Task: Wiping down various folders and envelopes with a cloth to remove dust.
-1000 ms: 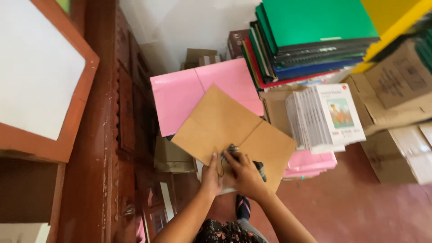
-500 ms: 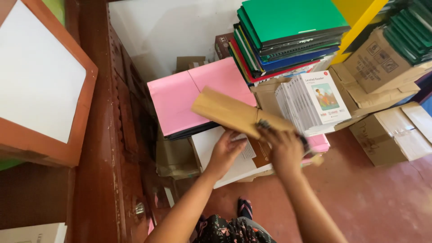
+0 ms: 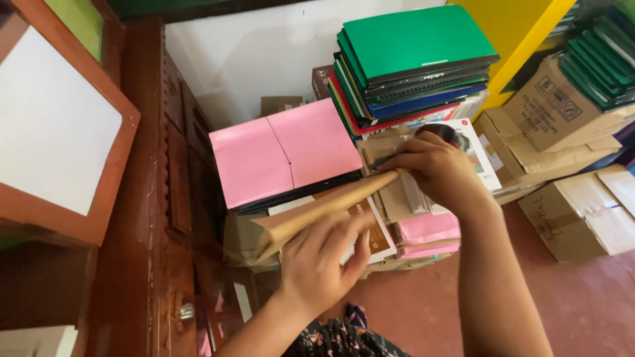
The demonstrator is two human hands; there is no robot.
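Since prior frame: brown paper sheet (image 3: 317, 210), then held higher over the stacks, now sits lower and folded/rolled into a long narrow strip; both hands have shifted along it.

Landmark: pink folder (image 3: 284, 155), lying flat on top of a dark stack.

Sheet posn: just in front of the pink folder's near edge, above a white book w/ brown cover (image 3: 370, 231). Long axis runs from lower left, near wrapped bundle (image 3: 241, 241), up to right toward the white booklets (image 3: 473, 149).

Left hand (image 3: 321, 264): in front of folder, closed lightly on the strip's mid-lower part, fingers curled over its top edge. Right hand (image 3: 436, 165): right of folder, pinching strip's upper end; a dark object appears to be tucked by the fingers, prob. a small tool – view too poor to confirm. Left hand nearer strip's middle; right holds the tip.

Materials: sheet is matte kraft paper, creased, thin. Folder glossy card. Behind-right of folder: green-topped file pile (image 3: 417, 56), smooth plastic covers. Far right: cardboard cartons (image 3: 562, 112), corrugated, taped.
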